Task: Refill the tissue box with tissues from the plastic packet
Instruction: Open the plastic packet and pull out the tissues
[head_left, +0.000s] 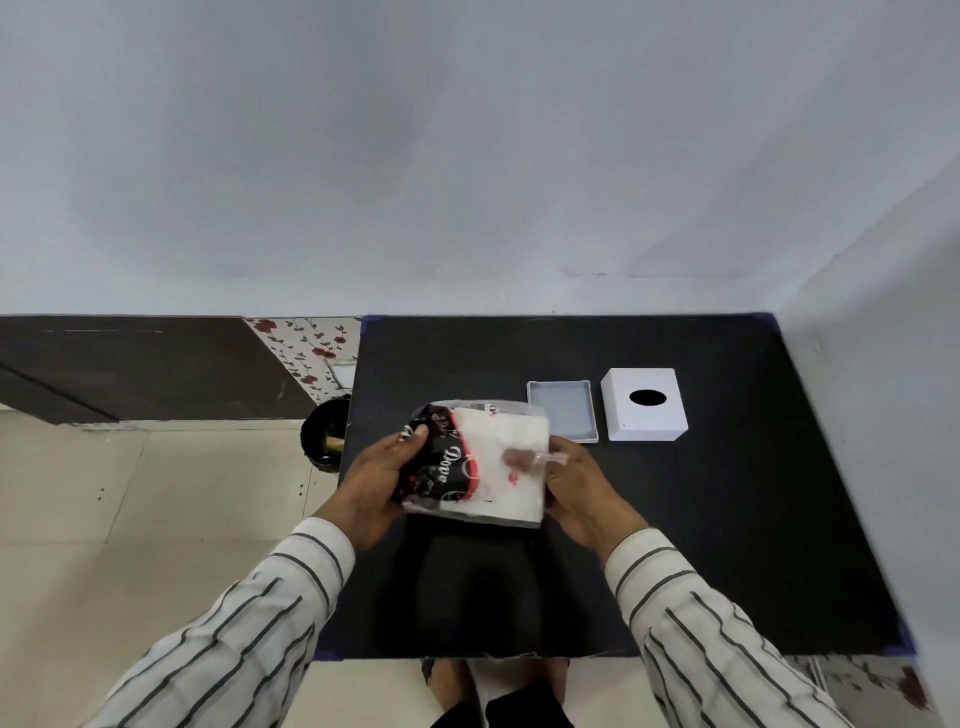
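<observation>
Plastic packet (478, 462) gripped by two hands.
Left hand (379, 478) and right hand (582, 488) fingers clamp it; one box (644, 404), one tray (562, 410) on the surface (727, 519) beyond.

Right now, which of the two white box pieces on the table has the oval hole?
The right-hand piece, standing closed side up with a dark oval slot. The shallow tray beside it lies open, without a hole.

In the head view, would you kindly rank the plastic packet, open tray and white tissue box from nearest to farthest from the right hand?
1. Plastic packet, held in the right hand.
2. Open tray, just beyond the packet.
3. White tissue box, farthest right.
</observation>
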